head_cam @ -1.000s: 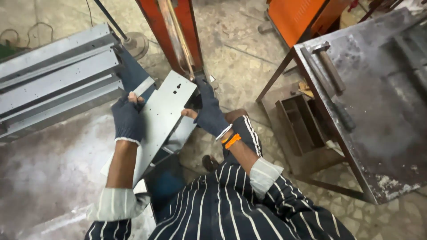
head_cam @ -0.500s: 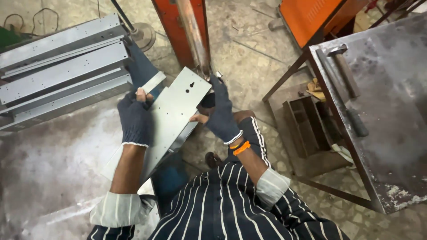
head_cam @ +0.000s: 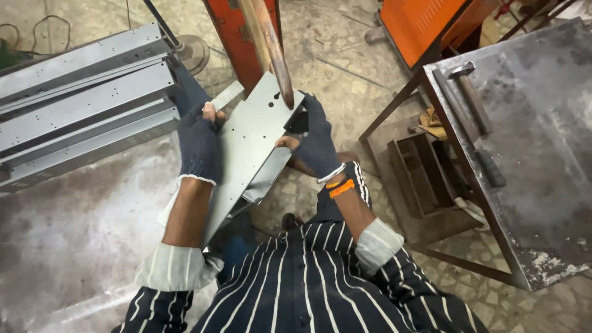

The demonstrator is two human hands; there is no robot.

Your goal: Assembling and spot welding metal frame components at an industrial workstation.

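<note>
Far left: stack of long grey sheet-metal channels with rows of small holes, lying on the stained concrete floor. Just right of the stack, left hand in a dark knit fingerless glove, grip pinching the left edge of a grey perforated metal panel, thumb on top, bare fingertips showing at the edge. Panel is tilted, its upper end up near centre frame, lower end running down toward the person's lap; folded flange visible along its lower right side. Behind the panel's top end, a red-orange machine column, and a worn wooden-looking handle or bar comes down in front of it, tip touching or just over the panel's upper right corner; cannot tell which. Right hand, same dark glove, grip closed on the panel's right edge, fingers wrapped behind it, thumb on the near face. White and orange bands on the right wrist. Rolled white cuffs, dark striped shirt at bottom centre. Right of the hands, a low rusty metal box under a steel frame. Far right, scuffed steel tabletop, with a hammer and a dark-handled tool lying along its left edge. Orange cabinet at top right.
</note>
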